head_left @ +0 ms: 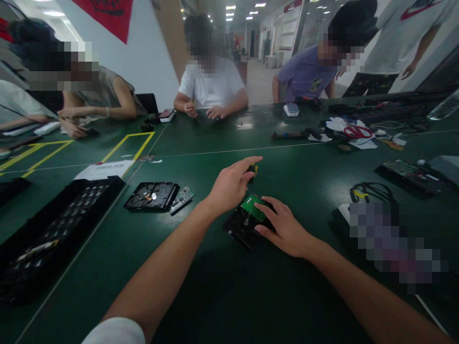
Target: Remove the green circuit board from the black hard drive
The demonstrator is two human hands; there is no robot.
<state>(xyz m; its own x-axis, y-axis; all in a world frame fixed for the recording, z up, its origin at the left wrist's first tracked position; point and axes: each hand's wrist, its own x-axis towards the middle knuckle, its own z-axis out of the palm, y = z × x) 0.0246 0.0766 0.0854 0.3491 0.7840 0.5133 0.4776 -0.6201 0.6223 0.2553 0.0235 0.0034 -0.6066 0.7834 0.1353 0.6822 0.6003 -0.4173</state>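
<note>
At the glossy dark green table [201, 286]

Our left hand [229, 187] pinches a small black-and-yellow object [252, 177], just beyond a flat black rectangular drive [234, 224]. Our right hand [289, 231], fingers spread, touches the bright green circuit board [251, 205] lying on that drive. Yellow tape outlines [144, 146] mark the surface at far left. Opposite us sits 1 person in a white T-shirt [211, 88]; bright ceiling lights [230, 7] show behind.
</note>
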